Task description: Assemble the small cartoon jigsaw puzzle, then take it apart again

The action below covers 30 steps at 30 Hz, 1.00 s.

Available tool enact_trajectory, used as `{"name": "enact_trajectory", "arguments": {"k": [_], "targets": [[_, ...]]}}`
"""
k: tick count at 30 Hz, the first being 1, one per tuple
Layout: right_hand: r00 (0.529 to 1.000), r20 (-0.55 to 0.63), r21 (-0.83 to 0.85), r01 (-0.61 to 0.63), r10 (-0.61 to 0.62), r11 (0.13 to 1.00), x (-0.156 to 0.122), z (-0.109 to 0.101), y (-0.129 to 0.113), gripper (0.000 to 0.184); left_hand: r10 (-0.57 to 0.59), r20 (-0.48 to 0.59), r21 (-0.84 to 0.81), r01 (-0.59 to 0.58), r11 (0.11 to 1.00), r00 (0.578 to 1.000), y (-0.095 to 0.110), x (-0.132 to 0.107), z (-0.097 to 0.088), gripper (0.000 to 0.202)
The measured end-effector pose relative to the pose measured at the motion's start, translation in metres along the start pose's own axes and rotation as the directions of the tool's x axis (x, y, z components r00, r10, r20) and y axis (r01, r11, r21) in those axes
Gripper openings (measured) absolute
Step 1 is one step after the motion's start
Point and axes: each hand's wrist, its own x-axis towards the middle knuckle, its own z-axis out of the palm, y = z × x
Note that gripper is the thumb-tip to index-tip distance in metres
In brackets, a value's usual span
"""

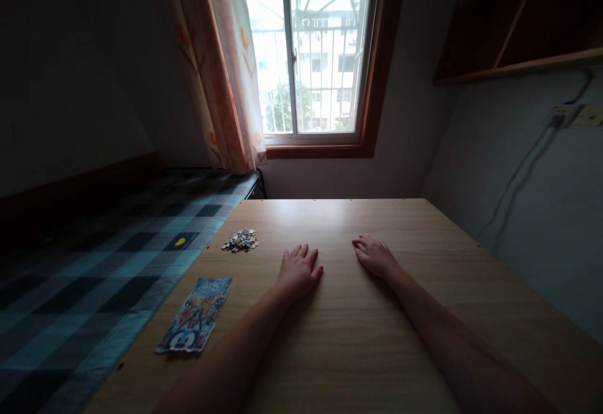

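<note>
My left hand [299, 271] lies palm down on the wooden table [330, 345], its fingers spread and nothing in them. To its right, my right hand [375, 256] also rests on the tabletop with fingers stretched out, holding nothing. A small heap of jigsaw puzzle pieces [241, 240] sits to the left of my left hand, near the table's left edge. Closer to me on that side is a flat, colourful printed packet or sheet [195, 315]; its lettering is too blurred to read fully. Neither hand touches the pieces or the print.
A bed with a blue checked cover [117, 276] runs along the table's left side. Behind the table are a window [323, 56] and an orange curtain [226, 75]. A wall shelf [522, 71] hangs at upper right, above a socket with a cable [522, 172].
</note>
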Motion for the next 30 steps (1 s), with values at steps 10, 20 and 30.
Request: {"name": "enact_trajectory", "arguments": {"k": [10,20,30], "targets": [[1.000,0.013,-0.037,0.029,-0.028,0.999,0.0003,0.0015,0.0017,0.043,0.023,0.015,-0.003,-0.023,1.000,1.000,0.0003,-0.0051,-0.0033,0.056],[0.999,0.021,-0.050,0.028,-0.027,0.998,-0.0007,-0.0006,0.0008,0.043,0.032,0.019,0.000,-0.032,0.999,0.999,-0.0007,-0.0053,-0.0011,0.056],[1.000,0.020,-0.048,0.025,-0.024,0.999,-0.0030,-0.0034,-0.0009,0.042,0.042,0.022,0.014,-0.042,0.999,0.999,0.0006,-0.0059,-0.0027,0.056]]}}
